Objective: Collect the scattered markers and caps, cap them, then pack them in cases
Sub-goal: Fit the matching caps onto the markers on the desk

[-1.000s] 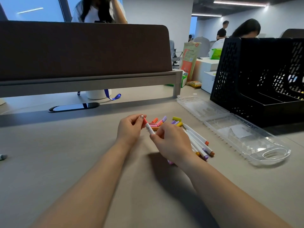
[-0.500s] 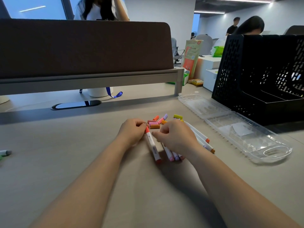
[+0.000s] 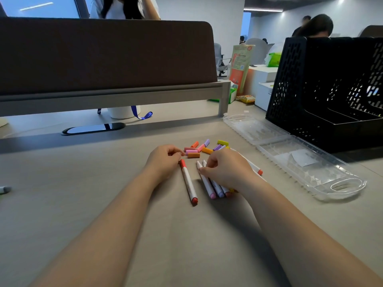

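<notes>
Across the whole lower view a beige desk (image 3: 83,214) is stretching out under soft office light. At 11 o'clock a brown partition (image 3: 103,54) is standing on a grey rail, and a dark cable slot (image 3: 93,128) is lying in front of it. At 2 o'clock a black mesh organizer (image 3: 331,90) is standing, and just before it a clear case (image 3: 259,129) is lying open, with a paper slip inside. Some people are sitting behind, in the room. At 9 o'clock, at the very edge, one stray marker (image 3: 4,189) is lying alone.

Both forearms are reaching forward from 6 o'clock, and the hands are resting on the desk near the centre. The left hand (image 3: 163,162) is lying with curled fingers; I cannot tell if they are pinching anything. A red marker (image 3: 187,181), capped, is lying just beside it, pointing to 5 o'clock. The right hand (image 3: 226,170) is pinching a bundle of uncapped markers (image 3: 209,186) with thumb and bent fingers, and their coloured ends are showing below the palm. At 12 o'clock from the hands, loose caps (image 3: 193,155) are lying in a small heap: orange, pink, purple, yellow.
</notes>
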